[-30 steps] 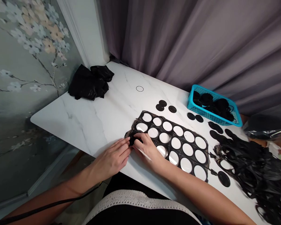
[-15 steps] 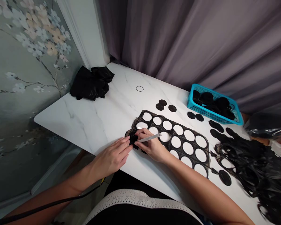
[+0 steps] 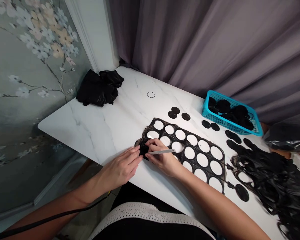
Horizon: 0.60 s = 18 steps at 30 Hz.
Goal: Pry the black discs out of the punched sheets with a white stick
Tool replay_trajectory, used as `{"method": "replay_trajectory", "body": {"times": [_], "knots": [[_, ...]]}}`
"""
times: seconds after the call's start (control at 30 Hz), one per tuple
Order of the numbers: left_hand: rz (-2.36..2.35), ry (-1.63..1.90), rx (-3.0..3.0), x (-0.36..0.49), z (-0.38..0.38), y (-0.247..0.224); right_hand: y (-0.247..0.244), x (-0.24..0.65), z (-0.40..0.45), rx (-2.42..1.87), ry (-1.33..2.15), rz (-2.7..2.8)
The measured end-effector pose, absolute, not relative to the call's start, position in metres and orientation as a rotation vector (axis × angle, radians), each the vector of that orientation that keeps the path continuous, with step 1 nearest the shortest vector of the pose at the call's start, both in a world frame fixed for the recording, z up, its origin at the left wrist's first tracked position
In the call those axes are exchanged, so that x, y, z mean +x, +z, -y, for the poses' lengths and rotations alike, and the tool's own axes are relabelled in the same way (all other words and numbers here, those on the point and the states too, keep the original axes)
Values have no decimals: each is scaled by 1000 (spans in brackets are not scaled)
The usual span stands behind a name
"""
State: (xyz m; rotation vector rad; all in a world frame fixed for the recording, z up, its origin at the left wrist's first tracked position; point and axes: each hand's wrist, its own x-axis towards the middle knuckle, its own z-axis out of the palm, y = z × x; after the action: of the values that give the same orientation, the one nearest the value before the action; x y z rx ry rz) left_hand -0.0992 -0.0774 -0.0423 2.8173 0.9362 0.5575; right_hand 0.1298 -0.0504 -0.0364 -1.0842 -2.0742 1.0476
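A thin black rubbery sheet (image 3: 197, 146) with rows of round cut-outs lies on the white marbled table. My left hand (image 3: 123, 166) rests flat at the sheet's near-left corner, fingers stretched out and the tips on its black edge. Close beside it, my right hand (image 3: 162, 160) is closed round a slim, flat, silver-grey tool (image 3: 162, 151), like a craft knife. The end I can see points right, over the sheet; its working end is hidden by my fingers. Both sets of fingertips nearly meet over a dark, unclear part of the sheet.
Loose black discs (image 3: 186, 116) lie behind the sheet. A blue basket (image 3: 205, 111) of black pieces stands at the back right. Tangled black scraps (image 3: 272, 180) cover the right side. A crumpled black bag (image 3: 97, 88) and a thin black ring (image 3: 151, 92) are further left.
The view has shifted slightly, so things sit a little further right. The tool in my right hand has tilted closer to level. My left hand stays on the sheet's corner.
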Motion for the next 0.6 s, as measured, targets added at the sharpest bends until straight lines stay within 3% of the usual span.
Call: {"method": "replay_trajectory", "body": {"times": [0.2, 0.33, 0.47, 0.6], "knots": [[-919, 569, 2811, -98, 76, -42, -46, 112, 65, -1130, 693, 2272], [-940, 607, 2860, -98, 74, -42, -37, 128, 41, -1356, 668, 1915], [-905, 616, 2906, -103, 70, -43, -16, 206, 34, -1644, 584, 1341], [-780, 675, 2911, -110, 50, -38, -12, 312, 85, -1772, 405, 951]]}}
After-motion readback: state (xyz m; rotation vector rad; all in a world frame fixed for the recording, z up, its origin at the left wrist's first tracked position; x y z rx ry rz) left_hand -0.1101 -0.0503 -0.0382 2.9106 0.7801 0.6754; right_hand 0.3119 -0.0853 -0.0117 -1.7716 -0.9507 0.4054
